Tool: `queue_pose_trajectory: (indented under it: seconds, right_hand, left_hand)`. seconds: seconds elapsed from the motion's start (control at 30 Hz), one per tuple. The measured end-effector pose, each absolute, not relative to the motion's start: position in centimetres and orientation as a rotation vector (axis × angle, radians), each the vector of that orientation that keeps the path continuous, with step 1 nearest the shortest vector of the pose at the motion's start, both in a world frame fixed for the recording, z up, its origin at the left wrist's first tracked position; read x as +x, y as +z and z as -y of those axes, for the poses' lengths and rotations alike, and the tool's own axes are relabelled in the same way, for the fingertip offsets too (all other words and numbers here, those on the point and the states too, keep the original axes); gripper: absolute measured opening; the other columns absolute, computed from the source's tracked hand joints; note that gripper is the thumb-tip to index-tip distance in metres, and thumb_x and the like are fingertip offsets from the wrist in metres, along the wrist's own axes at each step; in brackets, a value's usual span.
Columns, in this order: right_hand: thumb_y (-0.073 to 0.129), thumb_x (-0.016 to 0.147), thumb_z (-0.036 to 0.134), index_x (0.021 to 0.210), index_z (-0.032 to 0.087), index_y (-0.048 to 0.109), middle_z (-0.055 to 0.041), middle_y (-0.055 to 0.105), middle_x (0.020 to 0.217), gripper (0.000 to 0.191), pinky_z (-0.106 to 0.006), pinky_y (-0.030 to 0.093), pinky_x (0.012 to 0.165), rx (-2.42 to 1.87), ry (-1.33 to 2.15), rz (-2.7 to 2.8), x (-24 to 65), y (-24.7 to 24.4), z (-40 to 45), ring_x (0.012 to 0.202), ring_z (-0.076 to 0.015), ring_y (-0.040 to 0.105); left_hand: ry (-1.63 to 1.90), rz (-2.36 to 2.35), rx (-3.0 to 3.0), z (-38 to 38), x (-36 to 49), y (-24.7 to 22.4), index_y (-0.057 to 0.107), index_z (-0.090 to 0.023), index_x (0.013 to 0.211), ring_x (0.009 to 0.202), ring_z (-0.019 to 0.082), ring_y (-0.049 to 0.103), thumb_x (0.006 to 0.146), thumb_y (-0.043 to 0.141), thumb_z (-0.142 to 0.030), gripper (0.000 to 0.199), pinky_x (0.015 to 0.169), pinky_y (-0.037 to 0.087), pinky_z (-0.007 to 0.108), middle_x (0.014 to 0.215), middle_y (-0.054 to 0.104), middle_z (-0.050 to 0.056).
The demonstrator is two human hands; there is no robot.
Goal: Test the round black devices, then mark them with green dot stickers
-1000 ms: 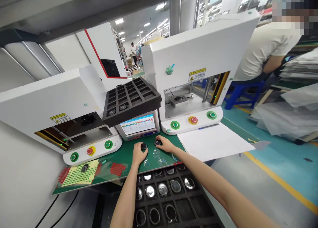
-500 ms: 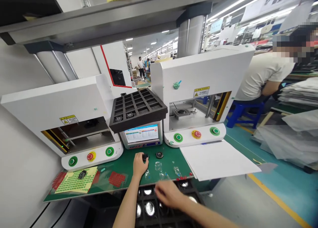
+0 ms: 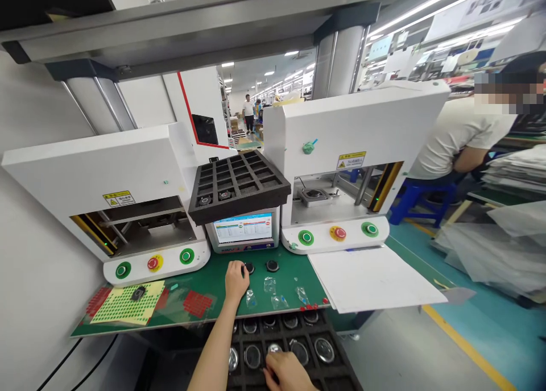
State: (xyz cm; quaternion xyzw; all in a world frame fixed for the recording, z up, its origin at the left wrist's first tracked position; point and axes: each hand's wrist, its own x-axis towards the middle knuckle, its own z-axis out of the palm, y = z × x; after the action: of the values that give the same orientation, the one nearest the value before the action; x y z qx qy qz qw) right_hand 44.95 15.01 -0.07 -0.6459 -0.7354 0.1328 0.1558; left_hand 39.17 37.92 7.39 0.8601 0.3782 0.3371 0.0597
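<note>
My left hand (image 3: 237,280) rests on the green bench, its curled fingers at the edge of a dark round watch-like part (image 3: 249,268). A second dark round part (image 3: 272,265) lies just to the right. Below the bench edge, my right hand (image 3: 286,370) reaches into a black foam tray (image 3: 264,338) of round glossy parts. Its fingers are bent over a shiny round part (image 3: 274,349) in one compartment; whether they grip it is hidden. Clear film scraps (image 3: 269,285) lie between the hands.
Two white presses (image 3: 140,175) (image 3: 336,129) flank a small screen (image 3: 243,229) with a foam tray (image 3: 239,181) above it. White paper (image 3: 371,277) lies right, a yellow dotted sheet (image 3: 123,311) left. A person (image 3: 460,135) sits at far right.
My right hand has moved down and toward me, deeper over the lower tray. My left hand has shifted slightly left, showing more of the dark part beside it. The view has tilted a little.
</note>
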Motion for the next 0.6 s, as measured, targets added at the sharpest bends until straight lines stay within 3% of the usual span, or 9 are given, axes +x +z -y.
queue_pose_trajectory:
  seconds: [0.4, 0.6]
  right_hand:
    - [0.054, 0.075, 0.012, 0.069, 0.021, 0.053, 0.0007, 0.065, 0.065, 0.011, -0.024, 0.038, 0.053, -1.726, 0.073, 1.94, 44.4, 0.8, -14.6, 0.06, -0.0164, 0.064]
    - [0.053, 0.083, 0.015, 0.062, 0.023, 0.045, 0.0032, 0.058, 0.052, 0.025, -0.023, 0.035, 0.045, -1.366, -0.203, 1.991, 47.2, 2.3, -13.4, 0.044, -0.0126, 0.055]
  left_hand:
    - [1.115, -1.075, 2.597, -36.8, 39.5, 8.5, 0.063, -0.015, 0.099, 0.085, 0.017, 0.063, 0.095, 0.056, -0.033, 0.02, 0.076, 0.055, 0.035, 0.097, 0.065, 0.005]
    - [1.197, -1.102, 2.655, -37.5, 35.0, 12.2, 0.064, -0.015, 0.09, 0.082, 0.016, 0.064, 0.094, 0.057, -0.034, 0.021, 0.077, 0.055, 0.035, 0.09, 0.066, 0.004]
